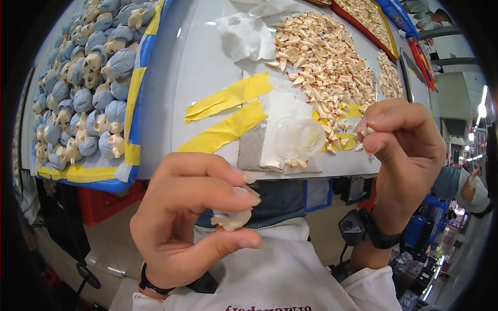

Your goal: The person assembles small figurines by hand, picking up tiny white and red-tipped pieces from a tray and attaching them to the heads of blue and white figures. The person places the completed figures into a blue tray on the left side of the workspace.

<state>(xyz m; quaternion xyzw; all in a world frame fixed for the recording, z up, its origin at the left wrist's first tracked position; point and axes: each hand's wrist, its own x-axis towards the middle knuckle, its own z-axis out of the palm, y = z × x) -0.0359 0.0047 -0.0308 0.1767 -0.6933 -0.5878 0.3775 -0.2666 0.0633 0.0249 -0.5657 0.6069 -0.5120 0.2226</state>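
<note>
Close to my body, my left hand point(192, 212) is closed round a small beige doll piece point(234, 221) with a touch of pale blue-grey, partly hidden by the fingers. Over the table's right front edge, my right hand point(407, 140) pinches a tiny beige piece point(367, 131) between thumb and fingertips. Between the hands stands a small clear plastic cup point(303, 138) on a white pad point(277, 111). Beyond it spreads a heap of small pointed beige pieces point(327, 62) with red ends. A few lie at the pad's front edge.
At the left, a blue tray point(136, 98) edged with yellow tape holds many doll heads point(83, 101) with blue-grey hair. Yellow tape strips point(228, 98) and crumpled white tissue point(244, 39) lie on the table. A red-rimmed tray point(358, 23) of more pieces sits far right.
</note>
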